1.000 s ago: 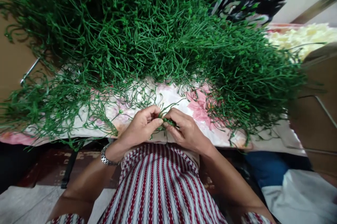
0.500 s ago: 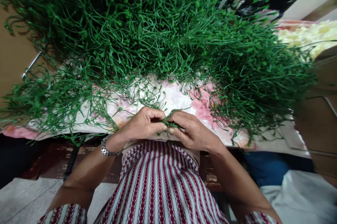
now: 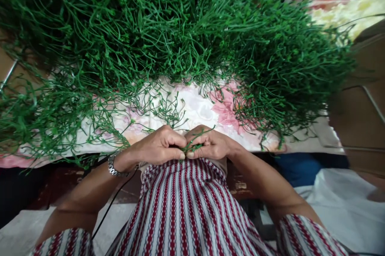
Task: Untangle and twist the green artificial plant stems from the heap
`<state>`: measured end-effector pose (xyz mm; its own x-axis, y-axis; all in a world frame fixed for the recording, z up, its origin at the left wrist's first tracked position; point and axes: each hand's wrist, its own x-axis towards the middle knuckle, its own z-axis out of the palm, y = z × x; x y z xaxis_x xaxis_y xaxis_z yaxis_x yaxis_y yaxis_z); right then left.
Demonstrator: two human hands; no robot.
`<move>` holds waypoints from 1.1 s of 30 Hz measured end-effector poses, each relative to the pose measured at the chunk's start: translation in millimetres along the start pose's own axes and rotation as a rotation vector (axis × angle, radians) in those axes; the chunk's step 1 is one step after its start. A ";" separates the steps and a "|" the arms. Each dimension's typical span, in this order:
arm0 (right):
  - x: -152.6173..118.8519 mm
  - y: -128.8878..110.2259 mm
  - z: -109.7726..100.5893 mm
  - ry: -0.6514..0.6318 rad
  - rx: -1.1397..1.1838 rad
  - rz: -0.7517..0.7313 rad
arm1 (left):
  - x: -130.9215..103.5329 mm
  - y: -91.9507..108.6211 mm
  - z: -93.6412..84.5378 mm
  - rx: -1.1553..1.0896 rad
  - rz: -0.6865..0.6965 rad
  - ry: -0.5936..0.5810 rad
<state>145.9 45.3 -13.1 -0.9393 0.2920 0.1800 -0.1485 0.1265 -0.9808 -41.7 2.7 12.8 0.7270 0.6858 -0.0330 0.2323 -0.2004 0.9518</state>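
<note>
I see my left hand [image 3: 159,147] and my right hand [image 3: 210,145] drawn close together at the near edge of the table, knuckles almost meeting, just above the striped red-and-white garment [image 3: 183,208]; both are curled shut, thumbs and fingertips pinching a small green sprig [image 3: 194,145] that pokes out between them, one thin stem rising from it toward the right; the sprig sits right at the gap between the two hands, over the edge of the flowered cloth [image 3: 207,111]; a metal wristwatch [image 3: 113,167] circles my left wrist, and a thin dark cord [image 3: 114,200] runs down beneath that forearm; beyond the hands a great heap of green stems [image 3: 168,35] covers most of the cloth, its loose ends trailing near my fingers; a pile of pale yellow pieces [image 3: 345,13] lies at the far right, behind the heap; white fabric [image 3: 339,204] lies low on the right.
</note>
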 end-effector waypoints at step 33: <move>-1.4 0.6 25.5 0.202 0.466 0.136 | -0.1 -7.3 -0.4 -0.301 -0.039 -0.034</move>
<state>139.3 20.8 -15.8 -0.8882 0.4593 0.0142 -0.1943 -0.3474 -0.9174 -43.7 4.4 6.0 0.7440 0.6637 -0.0767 0.0619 0.0458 0.9970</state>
